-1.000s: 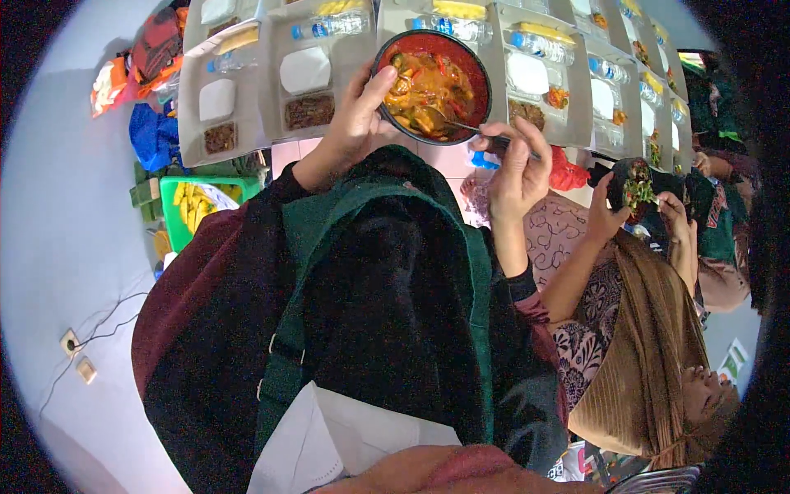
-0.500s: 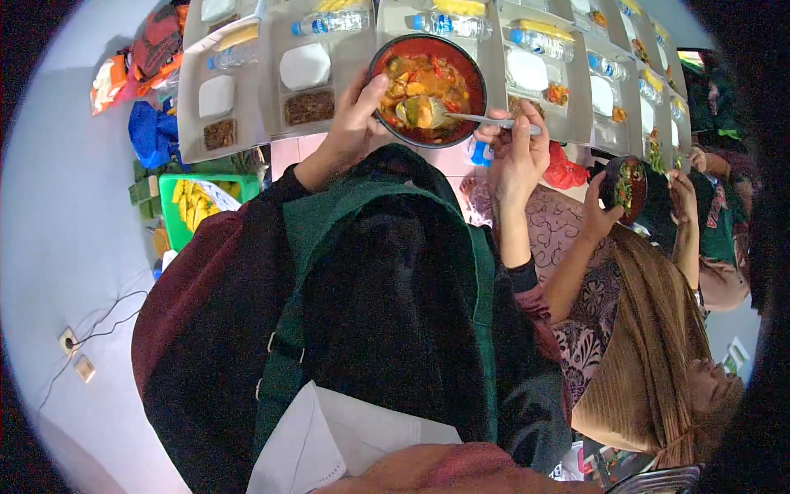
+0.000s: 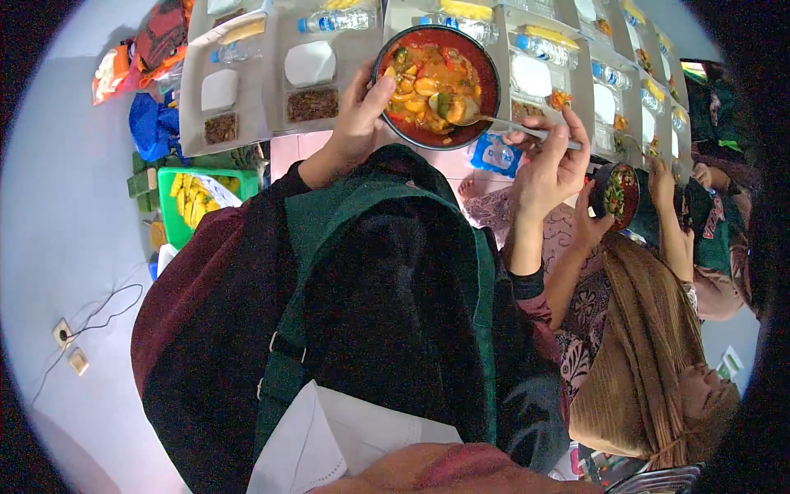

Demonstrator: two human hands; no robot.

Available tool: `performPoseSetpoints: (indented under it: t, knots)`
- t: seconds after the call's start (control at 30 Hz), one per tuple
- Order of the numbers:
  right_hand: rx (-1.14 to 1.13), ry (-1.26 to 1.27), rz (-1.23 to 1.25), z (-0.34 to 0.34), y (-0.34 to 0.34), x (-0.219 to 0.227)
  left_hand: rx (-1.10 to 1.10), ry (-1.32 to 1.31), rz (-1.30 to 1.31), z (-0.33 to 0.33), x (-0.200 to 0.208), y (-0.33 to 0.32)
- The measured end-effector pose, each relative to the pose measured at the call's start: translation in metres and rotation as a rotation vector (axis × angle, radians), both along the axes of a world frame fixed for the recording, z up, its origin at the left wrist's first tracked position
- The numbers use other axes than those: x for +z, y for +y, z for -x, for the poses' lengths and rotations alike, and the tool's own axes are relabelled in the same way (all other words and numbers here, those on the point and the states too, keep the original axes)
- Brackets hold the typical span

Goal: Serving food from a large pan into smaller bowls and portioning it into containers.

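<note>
A dark round bowl (image 3: 490, 76) with a reddish inside is in my left hand (image 3: 360, 115), whose thumb lies over the rim while the other fingers go out of sight beneath. Orange-red stew (image 3: 424, 70) with chunks and pieces of red and green fills much of it. My right hand (image 3: 551, 169) is closed round the handle of a metal spoon (image 3: 499, 123). The spoon's head rests in the stew at the bowl's lower right and carries an orange chunk and a green piece. Both hands are above the near edge of the open food boxes.
Open cardboard boxes (image 3: 284, 115) in rows hold white packets (image 3: 310, 63), water bottles (image 3: 336, 20) and small tubs of brown food (image 3: 313, 105). At my right, a co-worker holds a dark bowl of greens (image 3: 617, 198). A green crate (image 3: 171, 218) with yellow packets stands at left.
My right hand and the spoon have moved right and slightly down, the spoon's head shifting toward the bowl's right side. The bowl has shifted slightly right. The co-worker's bowl has moved slightly left.
</note>
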State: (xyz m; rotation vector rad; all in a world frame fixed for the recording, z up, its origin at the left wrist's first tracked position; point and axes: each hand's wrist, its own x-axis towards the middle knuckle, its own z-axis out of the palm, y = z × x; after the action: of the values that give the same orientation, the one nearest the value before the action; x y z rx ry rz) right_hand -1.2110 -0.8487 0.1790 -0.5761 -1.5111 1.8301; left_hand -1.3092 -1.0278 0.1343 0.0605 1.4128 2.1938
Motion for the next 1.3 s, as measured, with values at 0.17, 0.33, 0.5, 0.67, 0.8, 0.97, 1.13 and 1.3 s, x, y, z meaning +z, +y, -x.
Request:
performPoseSetpoints:
  t: [0.17, 0.33, 0.5, 0.67, 0.8, 0.97, 1.13, 1.3]
  knots:
    - [0.016, -0.032, -0.092, 0.01, -0.008, -0.001, 0.008, 0.212, 0.103, -0.005, 0.014, 0.001]
    - [0.001, 0.042, 0.089, 0.019, -0.012, -0.014, -0.017, 0.276, -0.008, 0.0, 0.001, 0.0]
    - [0.04, 0.021, 0.144, 0.01, -0.003, -0.017, 0.032, 0.092, 0.016, 0.0, 0.017, -0.003]
    - [0.007, -0.001, 0.155, 0.004, 0.005, -0.008, 0.022, -0.065, -0.134, 0.005, 0.012, -0.003]
    - [0.023, 0.005, 0.18, 0.012, 0.004, -0.011, 0.003, -0.081, -0.165, 0.011, 0.007, -0.003]
    - [0.08, 0.069, 0.254, 0.038, 0.015, -0.028, -0.002, -0.137, -0.124, 0.025, 0.003, -0.002]
    - [0.113, 0.123, 0.248, 0.064, 0.023, -0.033, 0.036, -0.065, -0.106, 0.055, 0.0, -0.005]
    - [0.167, 0.137, 0.251, 0.075, 0.016, -0.04, 0.016, 0.106, 0.062, 0.064, -0.008, -0.008]
